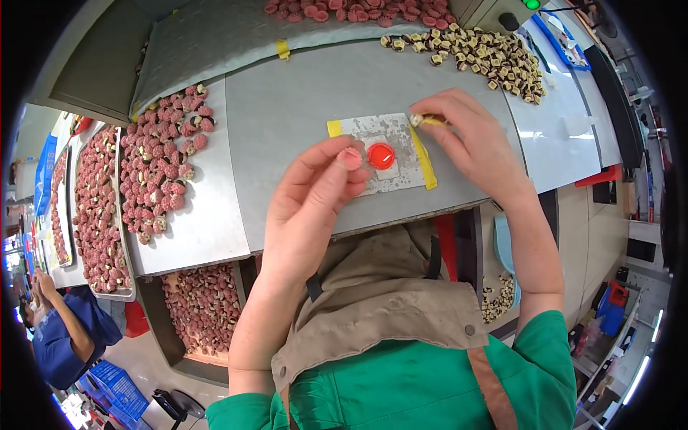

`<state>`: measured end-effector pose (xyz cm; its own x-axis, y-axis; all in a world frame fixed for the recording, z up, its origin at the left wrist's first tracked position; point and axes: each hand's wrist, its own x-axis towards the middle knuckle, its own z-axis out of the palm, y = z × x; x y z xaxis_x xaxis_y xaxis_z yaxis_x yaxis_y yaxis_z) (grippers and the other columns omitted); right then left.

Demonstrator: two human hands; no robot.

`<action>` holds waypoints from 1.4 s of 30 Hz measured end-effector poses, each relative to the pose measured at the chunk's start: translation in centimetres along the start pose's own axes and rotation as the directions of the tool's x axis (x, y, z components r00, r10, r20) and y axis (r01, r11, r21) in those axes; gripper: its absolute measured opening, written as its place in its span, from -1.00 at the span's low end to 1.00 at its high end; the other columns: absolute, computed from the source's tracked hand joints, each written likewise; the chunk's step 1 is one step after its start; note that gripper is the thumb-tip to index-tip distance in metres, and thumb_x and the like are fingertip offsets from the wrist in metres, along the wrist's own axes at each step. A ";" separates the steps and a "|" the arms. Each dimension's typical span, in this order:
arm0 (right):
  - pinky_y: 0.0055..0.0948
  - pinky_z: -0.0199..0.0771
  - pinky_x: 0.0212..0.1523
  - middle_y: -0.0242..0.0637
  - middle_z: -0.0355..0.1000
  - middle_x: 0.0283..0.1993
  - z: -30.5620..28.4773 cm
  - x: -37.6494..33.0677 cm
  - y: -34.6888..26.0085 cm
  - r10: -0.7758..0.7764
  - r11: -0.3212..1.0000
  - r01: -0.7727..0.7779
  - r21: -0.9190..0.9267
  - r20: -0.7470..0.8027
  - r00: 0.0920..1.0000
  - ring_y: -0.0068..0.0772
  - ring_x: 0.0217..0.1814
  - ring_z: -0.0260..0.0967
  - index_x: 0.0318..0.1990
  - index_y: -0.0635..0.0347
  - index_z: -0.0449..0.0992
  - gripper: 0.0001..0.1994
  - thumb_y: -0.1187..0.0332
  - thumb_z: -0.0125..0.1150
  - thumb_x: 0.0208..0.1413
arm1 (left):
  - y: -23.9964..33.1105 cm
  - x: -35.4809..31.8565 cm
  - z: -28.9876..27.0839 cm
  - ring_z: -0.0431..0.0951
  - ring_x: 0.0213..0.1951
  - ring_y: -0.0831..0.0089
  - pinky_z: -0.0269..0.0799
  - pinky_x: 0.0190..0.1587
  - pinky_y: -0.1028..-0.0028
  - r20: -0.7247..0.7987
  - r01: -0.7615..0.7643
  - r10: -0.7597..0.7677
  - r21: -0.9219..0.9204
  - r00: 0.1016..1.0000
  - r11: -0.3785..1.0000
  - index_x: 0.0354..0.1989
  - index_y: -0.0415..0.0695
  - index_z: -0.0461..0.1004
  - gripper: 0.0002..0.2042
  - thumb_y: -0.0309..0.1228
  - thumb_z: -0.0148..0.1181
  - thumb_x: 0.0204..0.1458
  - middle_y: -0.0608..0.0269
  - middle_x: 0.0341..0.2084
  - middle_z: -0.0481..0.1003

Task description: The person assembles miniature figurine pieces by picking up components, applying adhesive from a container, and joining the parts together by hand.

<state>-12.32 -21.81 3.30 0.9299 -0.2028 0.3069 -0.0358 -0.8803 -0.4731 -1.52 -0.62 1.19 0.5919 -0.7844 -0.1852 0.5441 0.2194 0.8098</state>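
Observation:
Between thumb and fingers, my left hand grips a small pink scalloped cup, its hollow side toward me. My right hand is closed in a pinch on a small cream-coloured piece, held to the right and apart from the cup. Just right of the left fingertips, a round red dish with a shiny surface rests on a stained whitish plate. Yellow tape runs along the plate's edges.
Cream-and-dark pieces lie heaped at the back right, pink cups at the far back. Pink raspberry-like assembled pieces spread on the left, with more in a tray and an open drawer. Another person is at far left.

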 end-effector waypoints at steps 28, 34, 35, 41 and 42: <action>-0.40 0.42 -0.18 -0.26 0.40 -0.19 2.5 0.9 -5.4 -0.127 0.892 0.145 0.427 -0.070 0.989 -0.35 -0.18 0.37 -0.11 0.21 0.48 -0.76 0.54 0.18 0.03 | 0.0 -0.2 -1.2 0.46 -0.20 0.59 0.38 -0.09 0.56 0.074 0.053 -0.046 -0.091 0.996 0.994 0.06 -0.27 0.36 -0.67 -0.30 0.00 0.25 0.30 -0.19 0.47; -0.37 0.45 -0.17 -0.24 0.40 -0.22 2.8 1.2 -5.4 -0.294 0.936 0.312 0.164 -0.122 0.948 -0.22 -0.20 0.37 -0.13 0.21 0.50 -0.73 0.56 0.23 -0.06 | 0.1 0.0 -1.3 0.47 -0.21 0.59 0.39 -0.07 0.56 0.083 0.071 -0.063 -0.104 0.995 0.992 0.05 -0.27 0.37 -0.67 -0.29 0.00 0.25 0.28 -0.20 0.47; -0.37 0.45 -0.17 -0.24 0.40 -0.22 2.9 1.2 -5.5 -0.295 0.936 0.313 0.164 -0.122 0.948 -0.22 -0.20 0.37 -0.13 0.21 0.50 -0.73 0.56 0.23 -0.06 | 0.1 0.0 -1.3 0.47 -0.21 0.59 0.39 -0.07 0.56 0.082 0.070 -0.062 -0.103 0.995 0.992 0.05 -0.27 0.37 -0.67 -0.29 0.00 0.25 0.28 -0.20 0.47; -0.42 0.42 -0.17 -0.22 0.41 -0.22 4.2 0.4 -6.2 0.022 0.849 0.022 0.527 -0.077 0.997 -0.26 -0.19 0.38 -0.12 0.22 0.46 -0.77 0.52 0.20 0.04 | -0.1 -0.2 -0.7 0.47 -0.16 0.57 0.40 -0.03 0.54 0.020 -0.002 0.003 -0.070 1.000 0.998 0.05 -0.26 0.37 -0.70 -0.36 0.05 0.22 0.25 -0.15 0.47; -0.42 0.42 -0.17 -0.21 0.40 -0.20 4.5 0.3 -6.2 0.050 0.850 0.009 0.527 -0.097 0.994 -0.26 -0.19 0.38 -0.11 0.22 0.45 -0.78 0.51 0.19 0.05 | -0.3 -0.2 -0.6 0.47 -0.15 0.57 0.40 -0.03 0.54 -0.006 -0.054 0.054 -0.025 0.999 0.998 0.05 -0.26 0.38 -0.70 -0.37 0.06 0.21 0.25 -0.14 0.46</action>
<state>-10.16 -14.44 2.63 0.8869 -0.2871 0.3620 0.1712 -0.5235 -0.8347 -1.45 -0.19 0.68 0.6243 -0.7677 -0.1445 0.5256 0.2759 0.8047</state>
